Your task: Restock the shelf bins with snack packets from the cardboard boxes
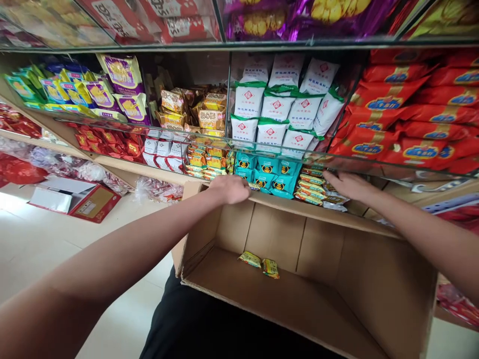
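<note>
"Where are the packets, and what's in your grip?"

"I see yellow packets [310, 188] stacked low on the shelf [149, 173], my right hand [346, 185] at their right end. One loose packet [250, 259] lies in the carton [307, 304], another just right of it. My left hand [231, 189] is curled at the carton's far edge. I can't tell whether either hand grasps anything."

"How would they handle?"

"Light, I'd judge, with slick wrappers and perhaps crumbly insides. I'd pinch the ends gently."

"And the surface, the room?"

"Bare cardboard, which should limit sliding, above dark trousers [209, 324]. Teal packets [283, 185] crowd the left of the stack, white bags [275, 107] stand farther back, and pale floor [22, 239] shows at left."
</note>
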The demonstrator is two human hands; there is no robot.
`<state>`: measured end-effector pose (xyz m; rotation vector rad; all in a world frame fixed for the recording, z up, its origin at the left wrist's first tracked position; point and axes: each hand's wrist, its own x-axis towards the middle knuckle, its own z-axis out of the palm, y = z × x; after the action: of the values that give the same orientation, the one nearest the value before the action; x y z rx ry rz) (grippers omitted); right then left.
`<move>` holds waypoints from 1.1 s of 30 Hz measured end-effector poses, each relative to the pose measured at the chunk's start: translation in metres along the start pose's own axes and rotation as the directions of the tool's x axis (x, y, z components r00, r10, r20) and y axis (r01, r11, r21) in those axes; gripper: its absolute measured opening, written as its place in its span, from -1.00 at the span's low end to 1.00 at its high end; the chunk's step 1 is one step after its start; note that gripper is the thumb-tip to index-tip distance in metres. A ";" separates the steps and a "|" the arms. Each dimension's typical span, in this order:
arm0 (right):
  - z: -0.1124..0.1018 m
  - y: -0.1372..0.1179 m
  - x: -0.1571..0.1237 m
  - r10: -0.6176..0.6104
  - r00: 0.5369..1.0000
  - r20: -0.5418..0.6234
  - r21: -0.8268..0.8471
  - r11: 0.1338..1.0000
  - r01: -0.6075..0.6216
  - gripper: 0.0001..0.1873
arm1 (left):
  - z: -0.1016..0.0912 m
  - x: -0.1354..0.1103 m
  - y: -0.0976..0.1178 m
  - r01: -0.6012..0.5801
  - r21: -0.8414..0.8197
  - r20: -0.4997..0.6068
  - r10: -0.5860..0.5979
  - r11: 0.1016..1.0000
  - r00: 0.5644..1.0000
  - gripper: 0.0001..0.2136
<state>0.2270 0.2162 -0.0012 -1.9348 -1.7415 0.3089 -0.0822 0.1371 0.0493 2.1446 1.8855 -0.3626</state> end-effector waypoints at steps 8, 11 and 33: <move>-0.019 -0.029 -0.204 -0.478 0.805 0.352 0.197 0.879 0.435 -0.74 | 0.001 0.001 -0.002 0.047 -0.023 0.056 -0.046 0.999 0.997 -0.62; 0.057 -0.031 -0.249 -0.323 0.708 0.628 0.219 0.946 0.238 -0.66 | 0.003 0.000 -0.004 0.019 -0.018 0.011 -0.019 1.000 1.000 -0.62; 0.003 -0.069 -0.256 0.171 0.937 0.303 0.771 0.534 -0.347 -0.65 | 0.108 -0.108 0.084 -0.190 -0.970 -0.179 0.086 0.153 0.980 -0.62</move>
<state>0.1277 -0.0290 -0.0115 -1.4379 -1.0404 1.2249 -0.0135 -0.0118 -0.0106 1.2717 1.2037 0.8617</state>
